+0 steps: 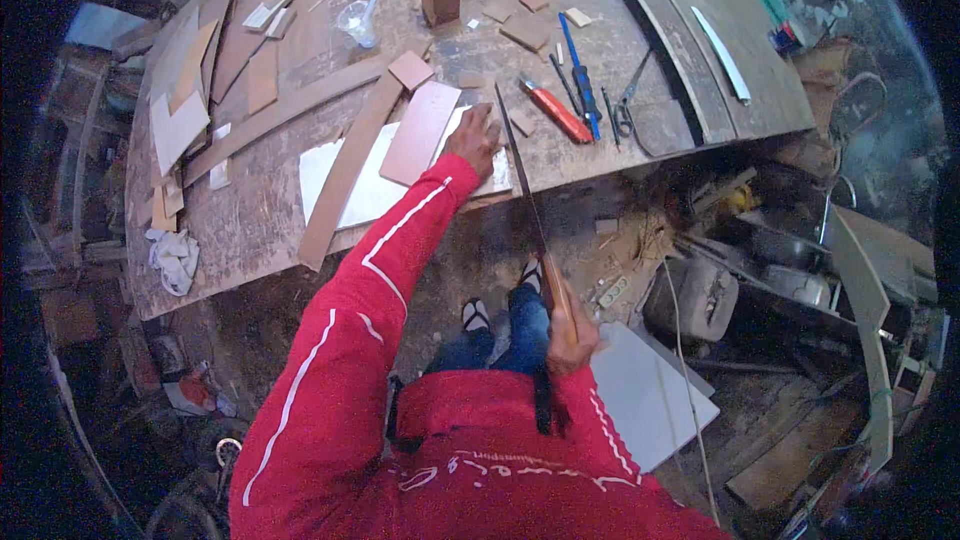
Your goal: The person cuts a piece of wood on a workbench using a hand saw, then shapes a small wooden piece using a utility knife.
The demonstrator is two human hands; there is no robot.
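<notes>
My left hand (pixel 478 148) is pressed on the right end of a white board (pixel 345 202), fingers bent near its far edge, holding it against the tabletop. In my right hand (pixel 572 340) is the wooden handle of a handsaw (pixel 530 198), gripped low in front of my body. The dark blade points up and away, close beside the board's right end; I cannot tell whether it touches. Across the white board lie a pinkish panel (pixel 421 135) and a long brown strip (pixel 352 170). A small pink-brown block (pixel 410 70) rests at the panel's far end.
On the wooden table (pixel 260 265) are a red-handled cutter (pixel 556 110), a blue tool (pixel 580 70), scissors (pixel 627 105), a plastic cup (pixel 357 24) and wood offcuts (pixel 524 35). A white cloth (pixel 174 260) hangs at the left edge. A pale panel (pixel 650 395) leans at my right.
</notes>
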